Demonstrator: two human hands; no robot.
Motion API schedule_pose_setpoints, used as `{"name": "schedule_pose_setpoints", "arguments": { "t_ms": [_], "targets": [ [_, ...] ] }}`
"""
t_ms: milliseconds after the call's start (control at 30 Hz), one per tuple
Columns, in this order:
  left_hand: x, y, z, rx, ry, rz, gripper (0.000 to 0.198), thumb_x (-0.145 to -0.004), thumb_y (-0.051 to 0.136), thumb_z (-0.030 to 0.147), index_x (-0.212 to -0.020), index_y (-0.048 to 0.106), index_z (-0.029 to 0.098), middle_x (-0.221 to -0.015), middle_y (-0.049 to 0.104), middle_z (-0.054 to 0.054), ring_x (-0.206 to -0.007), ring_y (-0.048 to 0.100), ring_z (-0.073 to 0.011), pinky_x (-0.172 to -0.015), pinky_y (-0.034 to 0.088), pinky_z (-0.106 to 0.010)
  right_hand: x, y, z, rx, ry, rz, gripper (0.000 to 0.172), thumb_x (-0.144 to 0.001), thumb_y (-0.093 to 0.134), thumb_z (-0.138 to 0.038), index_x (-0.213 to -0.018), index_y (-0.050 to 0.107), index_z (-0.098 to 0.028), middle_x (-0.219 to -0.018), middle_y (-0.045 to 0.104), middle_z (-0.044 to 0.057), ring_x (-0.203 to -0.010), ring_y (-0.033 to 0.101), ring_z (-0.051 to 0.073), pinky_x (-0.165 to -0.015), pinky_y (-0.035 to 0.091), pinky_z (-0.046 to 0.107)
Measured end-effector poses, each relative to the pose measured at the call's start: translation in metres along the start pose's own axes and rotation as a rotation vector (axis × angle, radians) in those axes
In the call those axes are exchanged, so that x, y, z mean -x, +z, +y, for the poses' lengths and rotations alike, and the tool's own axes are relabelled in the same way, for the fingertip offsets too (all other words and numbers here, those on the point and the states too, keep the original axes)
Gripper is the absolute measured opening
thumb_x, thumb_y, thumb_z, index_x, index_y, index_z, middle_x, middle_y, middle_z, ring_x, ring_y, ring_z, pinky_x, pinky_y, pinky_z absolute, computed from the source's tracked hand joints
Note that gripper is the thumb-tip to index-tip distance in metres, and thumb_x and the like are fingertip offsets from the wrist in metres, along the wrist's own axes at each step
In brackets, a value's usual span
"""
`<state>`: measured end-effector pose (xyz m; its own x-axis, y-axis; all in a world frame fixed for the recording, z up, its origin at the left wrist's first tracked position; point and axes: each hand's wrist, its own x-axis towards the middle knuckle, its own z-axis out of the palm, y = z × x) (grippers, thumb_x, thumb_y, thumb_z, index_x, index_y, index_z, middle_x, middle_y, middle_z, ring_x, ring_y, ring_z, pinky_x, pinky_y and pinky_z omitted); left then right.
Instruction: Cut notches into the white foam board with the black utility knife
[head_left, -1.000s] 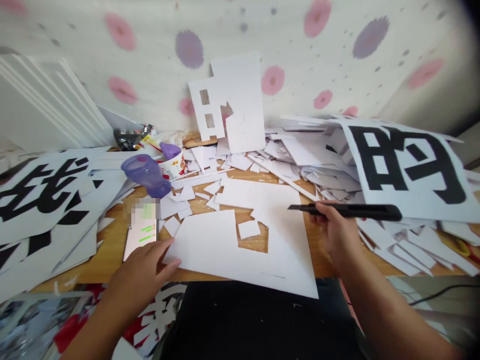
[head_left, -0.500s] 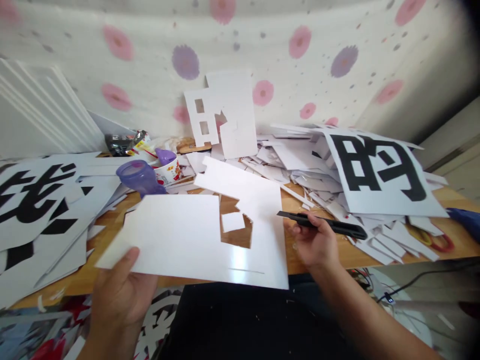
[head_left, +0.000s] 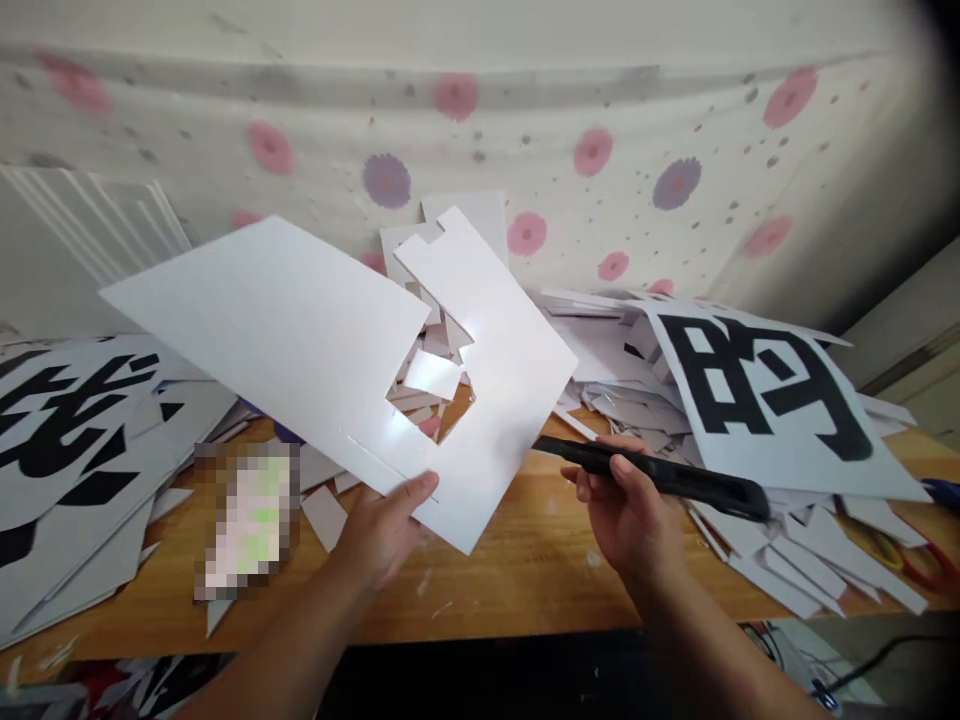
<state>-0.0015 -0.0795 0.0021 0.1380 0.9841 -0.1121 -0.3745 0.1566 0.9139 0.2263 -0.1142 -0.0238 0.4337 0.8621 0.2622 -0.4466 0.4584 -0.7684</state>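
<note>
Left hand (head_left: 382, 535) grips the cut white board (head_left: 300, 330), lifted at 11 o'clock; right hand (head_left: 630, 515) clasps the utility knife (head_left: 660, 478); inner window already cut out, offcut (head_left: 433, 374) hanging loose.

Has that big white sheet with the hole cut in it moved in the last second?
Yes. The white sheet lay flat on the wooden table; now the left hand holds it lifted off the table, tilted up toward the flowered wall.

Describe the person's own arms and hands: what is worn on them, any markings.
Both forearms are bare, with no sleeve in view. The left hand and right hand wear no gloves. No ring, watch, bracelet or marking shows. Fingernails look short and unpainted.
</note>
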Motion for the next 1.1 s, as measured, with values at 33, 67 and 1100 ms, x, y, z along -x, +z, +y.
{"name": "schedule_pose_setpoints", "arguments": {
  "t_ms": [33,67,1100],
  "targets": [
    [-0.008,0.001,0.008,-0.023,0.028,-0.015,0.068,-0.067,0.084,0.035,-0.130,0.063,0.020,-0.114,0.072,-0.007,-0.107,0.064,-0.0278,-0.084,0.053,-0.034,-0.007,0.002,-0.005,0.061,-0.076,-0.048,0.020,-0.079,0.075,-0.034,-0.096,0.068,-0.026,-0.060,0.064,-0.006,-0.049,0.060,0.011,-0.067,0.059,0.032],
    [-0.017,0.002,0.014,-0.050,0.060,-0.031,0.066,-0.067,0.084,0.035,-0.128,0.065,0.020,-0.112,0.072,-0.007,-0.104,0.065,-0.0266,-0.082,0.052,-0.033,-0.014,0.003,-0.010,0.131,-0.145,-0.099,0.023,-0.080,0.076,-0.033,-0.100,0.067,-0.026,-0.065,0.067,-0.004,-0.052,0.063,0.012,-0.066,0.059,0.033],
    [-0.040,0.007,-0.009,-0.609,0.231,-0.044,0.045,-0.073,0.071,0.030,-0.118,0.071,0.026,-0.086,0.077,-0.007,-0.104,0.069,-0.0338,-0.094,0.054,-0.041,-0.060,0.026,-0.012,0.805,-0.565,-0.518,0.021,-0.082,0.072,-0.030,-0.102,0.068,-0.025,-0.101,0.067,0.007,-0.093,0.067,0.020,-0.078,0.058,0.029]
  ]
}}
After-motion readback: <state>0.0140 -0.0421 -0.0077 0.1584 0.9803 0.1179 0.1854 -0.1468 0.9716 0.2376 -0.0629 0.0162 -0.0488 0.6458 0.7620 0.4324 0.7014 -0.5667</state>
